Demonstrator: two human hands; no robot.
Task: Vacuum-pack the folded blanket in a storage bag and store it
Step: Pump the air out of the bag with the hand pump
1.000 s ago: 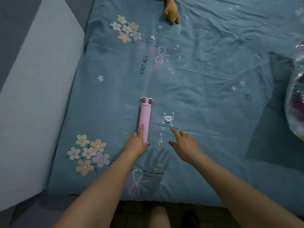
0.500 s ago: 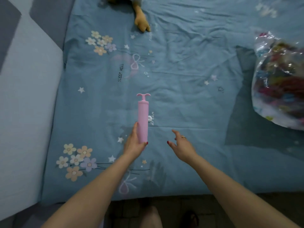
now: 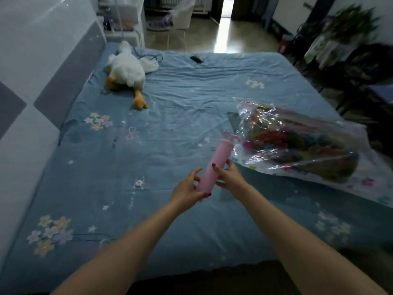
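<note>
Both hands hold a pink hand pump above the blue bed, tilted with its T-handle pointing up and to the right. My left hand grips its lower end. My right hand wraps the barrel's middle from the right. A clear plastic storage bag with a colourful folded blanket inside lies on the bed to the right, just beyond the pump's handle. A small white valve cap rests on the sheet to the left of my hands.
A white plush duck lies at the bed's far left by the grey-and-white headboard. A small dark object sits at the far edge. Beyond the bed are a chair, a doorway and a plant with furniture at right.
The pump has been lifted off the sheet and tilted right; my right hand has closed on it. The view has swung up and right, bringing the bag and room into sight.
</note>
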